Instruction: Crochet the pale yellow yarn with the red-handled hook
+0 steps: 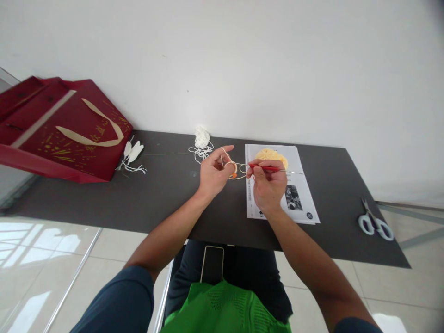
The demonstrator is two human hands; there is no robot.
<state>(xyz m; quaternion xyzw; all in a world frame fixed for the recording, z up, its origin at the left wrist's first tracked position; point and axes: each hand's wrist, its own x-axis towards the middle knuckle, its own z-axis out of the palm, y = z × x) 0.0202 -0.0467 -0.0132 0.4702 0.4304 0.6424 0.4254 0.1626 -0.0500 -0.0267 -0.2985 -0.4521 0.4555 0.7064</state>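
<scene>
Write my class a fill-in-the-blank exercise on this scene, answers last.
1. The right hand grips a slim metal hook with a ____ handle.
2. The white printed sheets beneath the pale yellow yarn are made of ____.
3. Gray-handled metal scissors lie toward the ____ end of the dark rectangular tabletop.
4. The dark red, cream-handled bag sits toward its ____ end.

Missing words: red; paper; right; left.

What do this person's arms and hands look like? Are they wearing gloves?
No gloves: the left hand and right hand are bare, with no watch visible. The left sleeve and right sleeve are dark blue and short, leaving the forearms uncovered.
</scene>
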